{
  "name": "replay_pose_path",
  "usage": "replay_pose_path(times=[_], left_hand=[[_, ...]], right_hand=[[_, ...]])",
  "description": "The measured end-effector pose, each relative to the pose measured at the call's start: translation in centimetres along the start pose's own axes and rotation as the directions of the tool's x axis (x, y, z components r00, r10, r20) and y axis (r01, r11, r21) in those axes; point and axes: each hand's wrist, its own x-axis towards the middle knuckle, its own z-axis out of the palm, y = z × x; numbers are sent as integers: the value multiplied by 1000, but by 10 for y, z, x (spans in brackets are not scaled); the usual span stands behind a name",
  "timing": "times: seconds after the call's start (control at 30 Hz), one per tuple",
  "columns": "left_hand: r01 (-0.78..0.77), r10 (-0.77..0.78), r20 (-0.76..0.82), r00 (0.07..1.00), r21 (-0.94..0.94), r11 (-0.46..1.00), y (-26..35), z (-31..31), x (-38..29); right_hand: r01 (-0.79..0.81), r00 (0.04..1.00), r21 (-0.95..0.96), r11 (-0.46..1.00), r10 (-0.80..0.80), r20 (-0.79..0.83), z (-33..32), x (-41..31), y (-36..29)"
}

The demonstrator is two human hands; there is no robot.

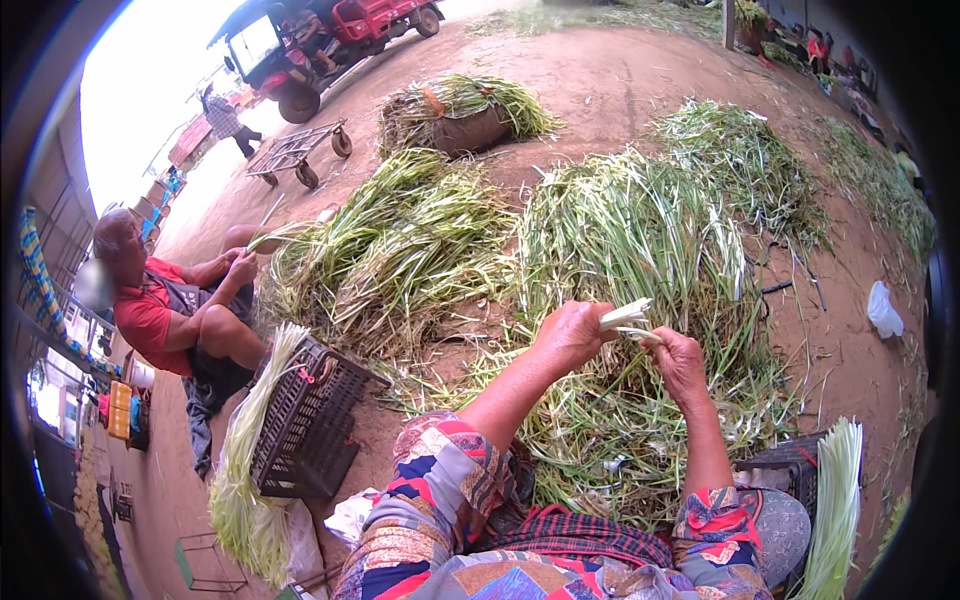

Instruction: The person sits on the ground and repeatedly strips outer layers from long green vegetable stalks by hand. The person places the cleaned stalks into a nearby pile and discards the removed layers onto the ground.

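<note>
My left hand is closed around a small bunch of pale stalks, whose whitish ends stick out to the right. Between the thumb and fingers of my right hand is the end of a thin pale stalk, beside that bunch. Both hands are above a large heap of long green leafy stalks, roots and dry strands showing at its lower side. Loose leaf scraps cover the ground close to my lap. To my right, a bundle of long pale stalks lies over a dark plastic crate.
On the left a seated person handles stalks beside another heap. A black slatted crate stands between us, pale stalks against it. Further off are a tied bale, a wheeled cart and a red vehicle.
</note>
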Motion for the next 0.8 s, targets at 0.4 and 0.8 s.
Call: replay_pose_path(times=[0.4,0.8], left_hand=[[99,-91,-269,959,17,995,-19,-41,-1],[293,-192,-607,771,71,953,-38,-71,-10]], right_hand=[[-228,910,645,729,396,-126,-53,-4,99],[-425,905,152,892,423,47,-74,-20,150]])
